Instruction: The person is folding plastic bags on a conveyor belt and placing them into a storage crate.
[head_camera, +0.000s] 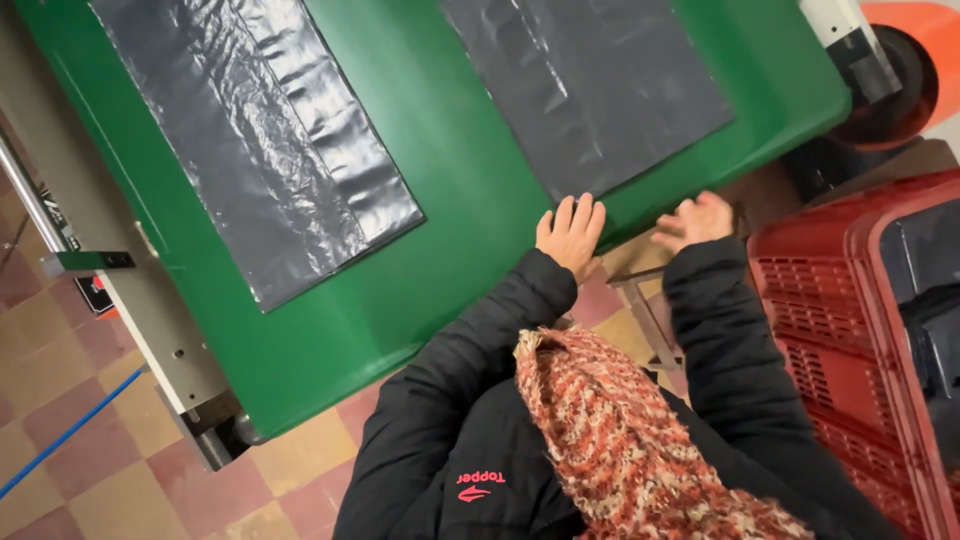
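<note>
the person is standing at the edge of a wide green conveyor bench (460, 200), and two flat dark grey plastic bags are lying on it. the left hand (572, 232) is resting open, fingers together, on the green surface just below the corner of the nearer dark grey plastic bag (590, 90); it is grasping nothing. the right hand (695, 220) is hovering past the bench edge, fingers loosely spread and released, also empty. the other, longer dark grey plastic bag (260, 140) is lying well apart, to the far side of the belt.

i judge the step in hand is reaching for the nearer bag to take it off the belt. the next move is calling for sliding fingers under its thin edge, because the film is lying flat and is probably slippery.

counted: two bags, two hands, one red plastic crate (850, 340) beside the person, one orange roller (915, 60) at the corner.
</note>
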